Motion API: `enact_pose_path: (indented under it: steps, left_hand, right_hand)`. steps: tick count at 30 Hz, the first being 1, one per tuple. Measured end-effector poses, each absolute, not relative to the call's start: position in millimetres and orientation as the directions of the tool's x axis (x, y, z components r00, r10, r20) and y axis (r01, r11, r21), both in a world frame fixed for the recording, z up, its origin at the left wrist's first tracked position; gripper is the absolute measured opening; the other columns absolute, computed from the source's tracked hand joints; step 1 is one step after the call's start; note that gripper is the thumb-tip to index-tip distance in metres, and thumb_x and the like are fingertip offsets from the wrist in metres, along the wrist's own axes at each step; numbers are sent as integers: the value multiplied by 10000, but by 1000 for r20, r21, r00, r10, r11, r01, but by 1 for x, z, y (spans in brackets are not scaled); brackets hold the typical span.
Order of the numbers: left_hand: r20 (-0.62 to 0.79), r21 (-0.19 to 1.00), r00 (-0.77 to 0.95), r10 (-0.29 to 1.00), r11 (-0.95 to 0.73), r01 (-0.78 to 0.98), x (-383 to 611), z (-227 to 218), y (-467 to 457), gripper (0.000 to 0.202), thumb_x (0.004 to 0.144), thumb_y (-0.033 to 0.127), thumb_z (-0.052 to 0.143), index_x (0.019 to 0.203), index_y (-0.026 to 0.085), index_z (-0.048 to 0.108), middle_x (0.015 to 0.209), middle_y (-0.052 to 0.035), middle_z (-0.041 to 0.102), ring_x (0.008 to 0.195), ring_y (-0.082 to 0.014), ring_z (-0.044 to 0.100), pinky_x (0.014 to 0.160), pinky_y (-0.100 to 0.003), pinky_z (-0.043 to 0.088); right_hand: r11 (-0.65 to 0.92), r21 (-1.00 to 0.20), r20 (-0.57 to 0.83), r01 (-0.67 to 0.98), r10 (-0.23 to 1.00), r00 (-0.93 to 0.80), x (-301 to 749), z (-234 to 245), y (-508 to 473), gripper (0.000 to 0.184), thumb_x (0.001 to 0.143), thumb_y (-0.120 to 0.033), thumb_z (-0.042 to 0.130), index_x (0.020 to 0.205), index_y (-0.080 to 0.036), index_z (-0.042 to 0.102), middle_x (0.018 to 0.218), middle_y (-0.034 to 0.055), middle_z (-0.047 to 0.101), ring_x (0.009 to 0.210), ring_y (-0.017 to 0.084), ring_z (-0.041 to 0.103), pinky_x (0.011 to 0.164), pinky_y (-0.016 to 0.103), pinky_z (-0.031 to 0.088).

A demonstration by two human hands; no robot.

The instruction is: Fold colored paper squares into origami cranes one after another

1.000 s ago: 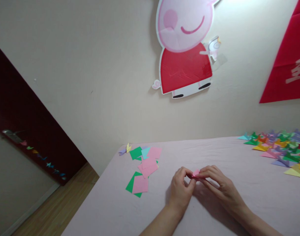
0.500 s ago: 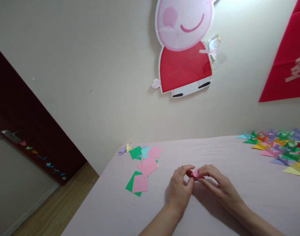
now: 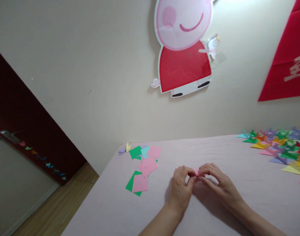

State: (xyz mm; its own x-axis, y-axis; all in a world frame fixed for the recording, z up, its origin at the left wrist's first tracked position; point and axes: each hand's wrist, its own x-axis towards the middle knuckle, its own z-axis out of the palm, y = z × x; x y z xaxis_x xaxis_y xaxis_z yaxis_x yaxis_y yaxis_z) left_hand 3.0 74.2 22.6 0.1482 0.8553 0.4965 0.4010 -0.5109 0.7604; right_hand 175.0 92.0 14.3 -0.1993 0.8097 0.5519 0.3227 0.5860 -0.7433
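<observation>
A small piece of folded pink paper (image 3: 196,171) is pinched between my two hands, just above the pale pink cloth on the table (image 3: 110,209). My left hand (image 3: 181,185) grips its left side between thumb and fingertips. On its right side, my right hand (image 3: 215,178) holds it with thumb and forefinger. Fingers cover most of the paper, so its folded shape cannot be made out. Left of my hands lie loose paper squares, among them a pink square (image 3: 140,183) overlapping a green square (image 3: 130,184).
Many folded paper figures (image 3: 287,147) in mixed colours crowd the right side. A yellow folded piece (image 3: 128,147) stands at the back left corner. Behind the table rises a wall with a cartoon pig cutout (image 3: 185,67). A dark red door (image 3: 29,121) is at left.
My left thumb and fingertips have closed together on the pink paper, where they were apart around it before. My right hand keeps its pinch almost unmoved.
</observation>
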Motion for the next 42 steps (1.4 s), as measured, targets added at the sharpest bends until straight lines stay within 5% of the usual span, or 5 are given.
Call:
enact_pose_path:
  steps: [4,9,26,33,42]
  left_hand:
    - [450,811,120,885,-461,361,2,21,76,129,880,104,541,851,213,601,870,-9,663,866,-183,591,811,-294,431]
    - [372,886,98,923,-384,259,2,22,77,72,862,142,578,834,198,613,830,5,645,825,-167,592,749,-258,432]
    - [298,935,24,954,-297,193,6,20,78,95,839,272,624,802,186,606,767,0,634,756,-161,578,693,-250,435]
    - [381,916,-38,924,-371,155,8,18,78,137,796,193,642,891,200,543,800,19,578,788,-149,555,755,-257,428]
    - [249,946,119,961,-268,181,5,23,77,201,799,232,652,994,192,624,914,-14,661,858,-169,585,779,-264,450]
  right_hand:
    - [454,-859,432,236,891,-142,173,15,94,326,804,-548,664,734,-230,655,968,70,661,914,239,621,781,340,508]
    - [244,-969,235,32,956,-176,170,19,93,377,747,-568,719,699,-201,646,782,38,668,741,201,633,667,300,519]
    - [277,-961,272,15,952,-138,171,14,93,397,750,-581,727,735,-186,688,763,51,689,716,200,640,649,308,522]
    - [329,-941,319,74,941,-115,170,15,89,381,794,-564,696,701,-196,652,728,29,658,701,186,607,628,300,496]
    - [399,-900,374,177,914,-159,170,23,88,380,834,-578,634,754,-211,691,730,28,673,690,186,598,644,299,487]
